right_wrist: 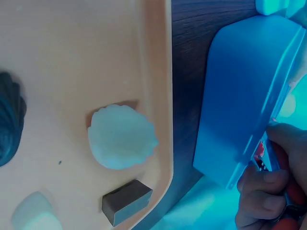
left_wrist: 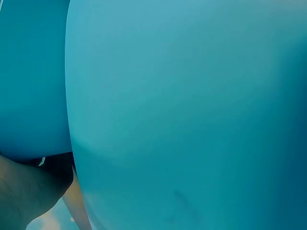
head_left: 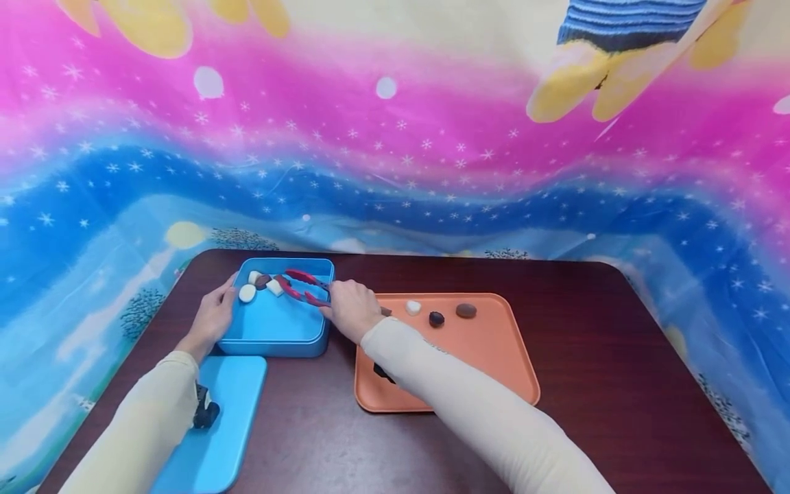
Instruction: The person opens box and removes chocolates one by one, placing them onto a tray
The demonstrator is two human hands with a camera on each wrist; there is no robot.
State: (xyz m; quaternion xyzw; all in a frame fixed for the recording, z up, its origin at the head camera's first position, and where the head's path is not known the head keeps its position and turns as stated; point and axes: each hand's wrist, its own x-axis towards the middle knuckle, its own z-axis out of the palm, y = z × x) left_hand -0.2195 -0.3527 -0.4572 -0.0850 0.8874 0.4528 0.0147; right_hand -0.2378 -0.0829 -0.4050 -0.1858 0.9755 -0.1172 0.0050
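Observation:
My right hand [head_left: 353, 309] grips red-tipped tongs [head_left: 302, 276] that reach over the right rim of a blue box [head_left: 278, 348]. The tong tips are spread apart inside the box, close to the pieces at its far side. Among those pieces are a round white one [head_left: 247, 293], a white block [head_left: 275, 287] and a brown one [head_left: 262, 282]. My left hand [head_left: 214, 314] holds the box by its left wall, thumb at the rim. From the right wrist, the curled fingers [right_wrist: 263, 191] show around the tongs beside the box wall.
An orange tray [head_left: 481, 357] lies right of the box, partly under my right forearm. It bears a white piece [head_left: 413, 308], a dark one [head_left: 437, 319], a brown oval [head_left: 466, 311], a white scalloped piece [right_wrist: 122, 136] and a brown block [right_wrist: 126, 202]. A blue lid [head_left: 230, 425] lies under my left forearm.

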